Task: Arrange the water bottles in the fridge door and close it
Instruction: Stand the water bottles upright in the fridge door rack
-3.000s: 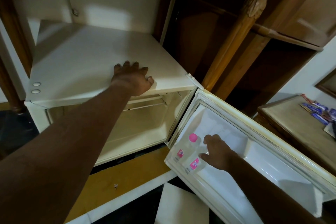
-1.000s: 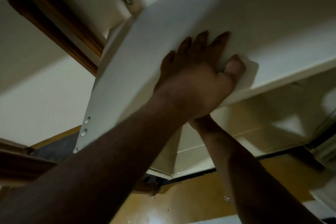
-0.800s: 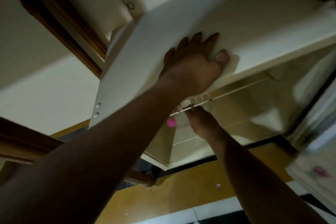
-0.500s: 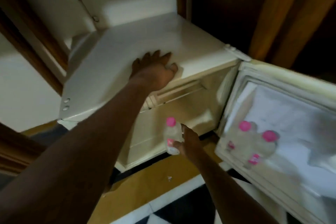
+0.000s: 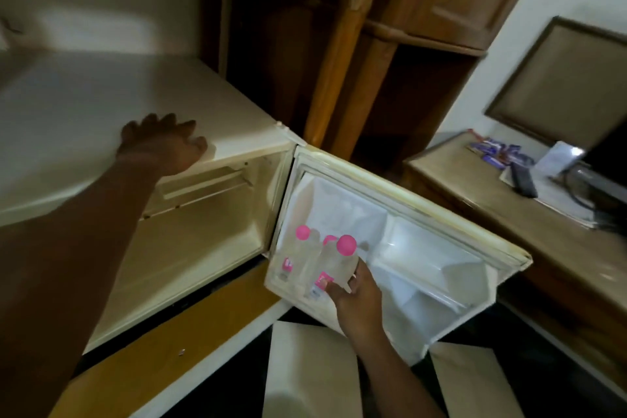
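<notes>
Beside two door-shelf bottles (image 5: 307, 256), right hand (image 5: 356, 295) gripping a third bottle (image 5: 339, 265); left hand (image 5: 163, 146), seemingly flat, atop fridge (image 5: 101, 105).

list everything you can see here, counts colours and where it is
small cream fridge: 1, cream white, on the left, cabinet open with nothing visible inside
open fridge door: 1, cream with white inner liner, swung out to the right
clear plastic water bottles with pink caps: 3, clear with pink caps and labels, standing together at the hinge end of the door shelf
carved wooden post: 1, brown, behind the fridge
wooden side table: 1, brown, at right
blue snack packets: several, blue, on the table
black remote: 1, black, on the table
left hand: resting flat on the fridge top
right hand: fingers around the nearest bottle
</notes>
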`<state>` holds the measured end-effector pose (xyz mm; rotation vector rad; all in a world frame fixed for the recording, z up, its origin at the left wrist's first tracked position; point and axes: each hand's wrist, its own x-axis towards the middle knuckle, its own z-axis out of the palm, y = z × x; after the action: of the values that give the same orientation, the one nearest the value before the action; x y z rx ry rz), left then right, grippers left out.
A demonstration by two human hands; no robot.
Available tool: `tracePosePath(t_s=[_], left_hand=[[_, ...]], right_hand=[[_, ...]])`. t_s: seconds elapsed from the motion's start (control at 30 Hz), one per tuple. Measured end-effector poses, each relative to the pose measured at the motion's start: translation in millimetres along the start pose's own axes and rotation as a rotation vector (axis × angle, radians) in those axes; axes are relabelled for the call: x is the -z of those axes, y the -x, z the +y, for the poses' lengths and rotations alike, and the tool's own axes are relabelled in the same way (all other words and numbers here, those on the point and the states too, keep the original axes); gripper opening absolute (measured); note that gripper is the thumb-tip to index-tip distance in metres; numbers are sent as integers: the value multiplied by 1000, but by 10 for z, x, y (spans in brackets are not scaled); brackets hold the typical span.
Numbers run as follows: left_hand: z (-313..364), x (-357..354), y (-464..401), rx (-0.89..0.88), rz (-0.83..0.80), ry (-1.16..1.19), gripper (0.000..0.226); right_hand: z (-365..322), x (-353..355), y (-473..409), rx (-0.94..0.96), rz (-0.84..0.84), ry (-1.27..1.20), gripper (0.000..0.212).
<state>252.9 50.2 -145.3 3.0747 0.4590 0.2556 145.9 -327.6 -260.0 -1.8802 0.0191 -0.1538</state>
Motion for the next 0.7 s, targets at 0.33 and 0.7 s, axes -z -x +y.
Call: tracePosePath(t_s=[0.33, 0.7], left_hand=[[-36, -39, 2, -3, -11, 1, 70], [8, -34, -10, 9, -23, 7, 71]], right_hand=[[486, -171, -205, -97, 156, 112, 51], [875, -20, -483, -302, -29, 52, 47]])
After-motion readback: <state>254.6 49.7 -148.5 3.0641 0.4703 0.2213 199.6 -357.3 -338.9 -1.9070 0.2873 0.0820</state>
